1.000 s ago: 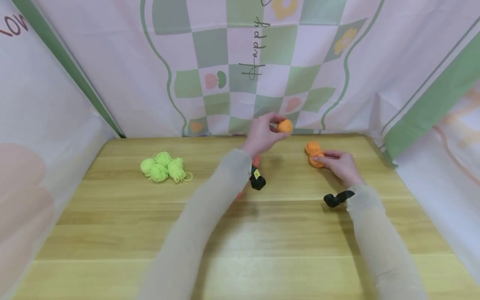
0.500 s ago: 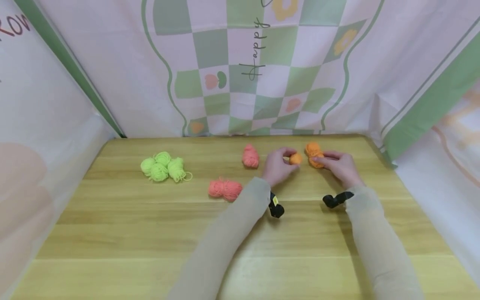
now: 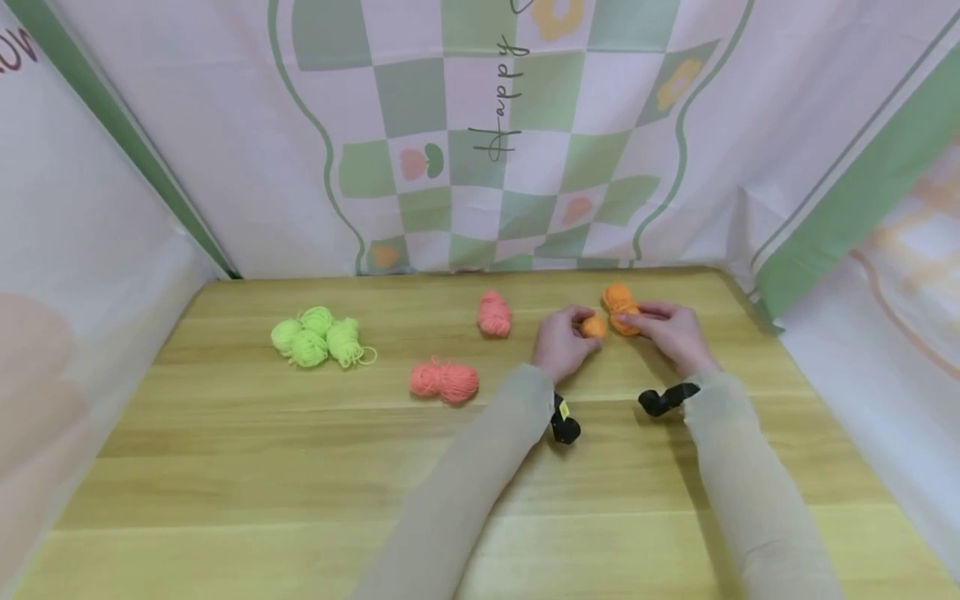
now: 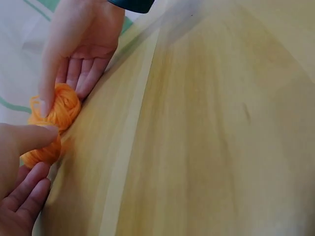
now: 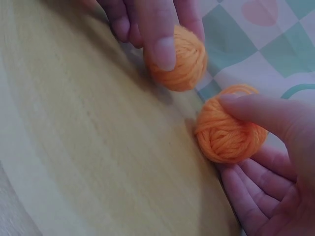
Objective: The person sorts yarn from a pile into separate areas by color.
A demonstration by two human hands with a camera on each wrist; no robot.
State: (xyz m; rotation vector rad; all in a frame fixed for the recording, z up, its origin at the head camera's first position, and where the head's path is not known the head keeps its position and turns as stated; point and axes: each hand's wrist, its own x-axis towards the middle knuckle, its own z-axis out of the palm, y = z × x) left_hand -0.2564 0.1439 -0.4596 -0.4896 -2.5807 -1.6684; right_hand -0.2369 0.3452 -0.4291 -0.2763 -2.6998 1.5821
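My left hand (image 3: 561,343) pinches a light orange yarn ball (image 3: 593,327) between thumb and fingers, low over the back right of the table. Just right of it, a deeper orange bundle of yarn (image 3: 618,300) lies on the table. My right hand (image 3: 677,337) grips the near end of that bundle, thumb on top and fingers behind, as the right wrist view shows with the wound yarn (image 5: 229,132). In that view a narrow gap separates the left hand's ball (image 5: 184,59) from it. The left wrist view has the two orange yarns overlapping.
Two coral pink yarn skeins, one at the back (image 3: 494,314) and one nearer (image 3: 444,381), lie left of my hands. Farther left sits a cluster of several lime green yarn balls (image 3: 309,346) with a loose strand. A patterned cloth (image 3: 480,167) hangs along the table's back edge.
My left hand has come down from above the table's back edge, bringing its orange ball rightward and beside the other orange yarn. The pink skeins are uncovered. My right hand keeps its grip.
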